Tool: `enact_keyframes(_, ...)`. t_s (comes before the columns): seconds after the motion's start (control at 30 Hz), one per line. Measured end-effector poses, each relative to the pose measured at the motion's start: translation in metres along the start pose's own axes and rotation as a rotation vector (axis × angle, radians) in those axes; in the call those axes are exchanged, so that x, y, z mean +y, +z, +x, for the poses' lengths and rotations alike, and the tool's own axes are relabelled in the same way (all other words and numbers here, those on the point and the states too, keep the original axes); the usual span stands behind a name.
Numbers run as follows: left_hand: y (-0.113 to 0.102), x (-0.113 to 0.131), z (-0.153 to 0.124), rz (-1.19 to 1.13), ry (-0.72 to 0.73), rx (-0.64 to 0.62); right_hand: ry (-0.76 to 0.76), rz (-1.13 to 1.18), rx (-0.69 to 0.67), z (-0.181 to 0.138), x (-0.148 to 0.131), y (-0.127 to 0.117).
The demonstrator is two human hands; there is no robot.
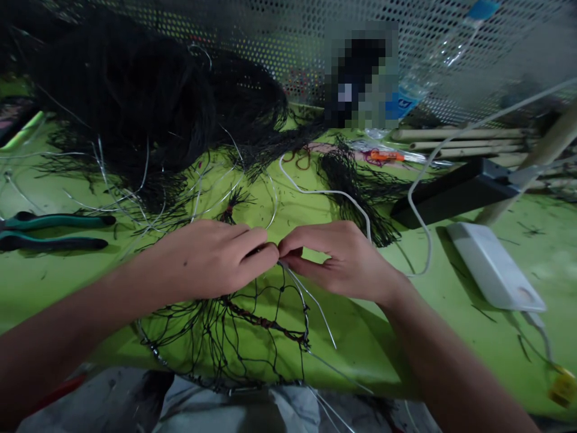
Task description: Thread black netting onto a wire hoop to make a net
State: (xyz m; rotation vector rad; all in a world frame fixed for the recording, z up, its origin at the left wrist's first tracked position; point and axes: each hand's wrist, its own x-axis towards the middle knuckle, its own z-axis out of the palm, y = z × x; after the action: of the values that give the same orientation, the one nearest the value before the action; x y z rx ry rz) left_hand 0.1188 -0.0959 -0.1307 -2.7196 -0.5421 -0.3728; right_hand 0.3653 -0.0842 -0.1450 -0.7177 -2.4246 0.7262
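My left hand (216, 255) and my right hand (349, 258) meet above the front of the table, both closed with fingertips pinched together. Between the fingertips is a thin metal wire (315, 299), its loose ends running down to the right. Exactly where the left fingers hold it is partly hidden. Below the hands a black knotted net (243, 355) hangs from a wire hoop near the table's front edge. A dark red and black cord (261, 322) crosses the net. Behind my left fingers stands a small tied tuft of black strands (231, 207).
Green-handled pliers (58, 231) lie at left, below a big heap of black netting (121, 90) and loose wires. To the right are a black box (455, 192), a white power bank (496, 264) with a cable, bamboo sticks (460, 144) and a plastic bottle (415, 90).
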Motion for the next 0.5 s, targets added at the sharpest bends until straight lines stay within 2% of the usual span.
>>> enact_keyframes(0.27,0.0004,0.0028,-0.0001,-0.003,-0.008,-0.039,-0.018,0.038,0.020,-0.0035,0.0038,0.0023)
enact_keyframes(0.5,0.0010,0.0009,0.0005,-0.004,0.044,-0.004,0.008,0.085,-0.020,-0.0021,0.0016,0.0003)
